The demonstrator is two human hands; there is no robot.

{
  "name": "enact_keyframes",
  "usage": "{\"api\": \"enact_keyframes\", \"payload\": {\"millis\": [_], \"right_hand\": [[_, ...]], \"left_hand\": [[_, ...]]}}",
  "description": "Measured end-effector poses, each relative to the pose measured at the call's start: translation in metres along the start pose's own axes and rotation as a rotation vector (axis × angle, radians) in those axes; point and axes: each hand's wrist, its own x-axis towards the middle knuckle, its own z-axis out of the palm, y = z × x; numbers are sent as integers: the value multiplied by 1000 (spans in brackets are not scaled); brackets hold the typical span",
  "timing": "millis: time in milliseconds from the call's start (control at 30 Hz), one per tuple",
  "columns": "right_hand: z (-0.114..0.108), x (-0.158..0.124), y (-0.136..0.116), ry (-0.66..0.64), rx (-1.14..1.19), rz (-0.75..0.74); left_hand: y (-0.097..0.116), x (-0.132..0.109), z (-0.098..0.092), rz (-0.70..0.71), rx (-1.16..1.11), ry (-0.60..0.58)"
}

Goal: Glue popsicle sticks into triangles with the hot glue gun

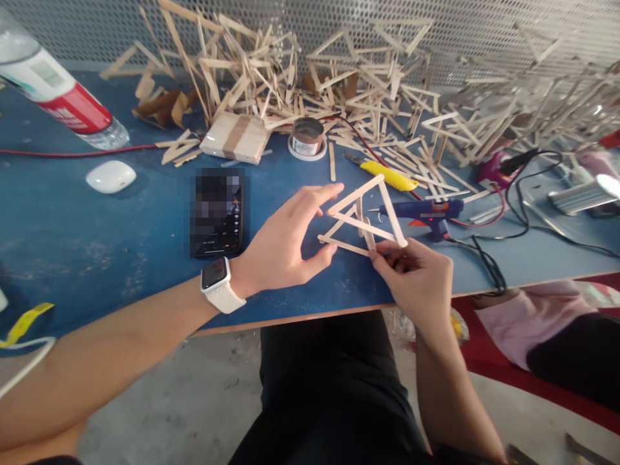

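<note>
A small frame of wooden craft sticks (pixel 364 214), glued into triangles, is held just above the blue table (pixel 97 232). My left hand (pixel 283 242), with a white watch on the wrist, pinches its left side between forefinger and thumb. My right hand (pixel 416 278) grips the frame's lower right corner from below with closed fingers. A blue glue gun (pixel 426 212) lies right behind the frame, its nozzle pointing left.
A big heap of stick frames (pixel 300 71) fills the back of the table. Nearby lie a phone (pixel 217 212), a white case (pixel 110 176), a bottle (pixel 58 97), a block of sticks (pixel 236 137), a tape roll (pixel 308 137), a yellow cutter (pixel 390 175) and cables (pixel 484 265).
</note>
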Motion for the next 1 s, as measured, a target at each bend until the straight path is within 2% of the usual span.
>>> {"api": "enact_keyframes", "payload": {"millis": [67, 133, 200, 233, 267, 333, 433, 533, 800, 1000], "right_hand": [[0, 0, -1, 3, 3, 10], [0, 0, -3, 3, 0, 21], [-1, 1, -4, 0, -5, 14], [-1, 1, -4, -4, -3, 4], [-1, 1, -4, -5, 3, -6], [-1, 2, -5, -7, 22, -18], [-1, 2, -5, -7, 39, -14], [-2, 3, -6, -12, 34, -21], [-3, 2, -5, -31, 6, 5], [-3, 2, -4, -29, 5, -4]], "left_hand": [[4, -1, -3, 89, 98, 154], [12, -4, -3, 240, 189, 209], [25, -8, 2, 401, 270, 46], [32, -10, 6, 440, 329, -93], [39, -12, 12, 438, 411, -221], [51, -12, 22, 378, 554, -369], [60, -7, 34, 273, 628, -448], [58, -2, 38, 253, 599, -468], [44, -9, 37, 216, 519, -371], [42, -6, 40, 174, 482, -413]]}}
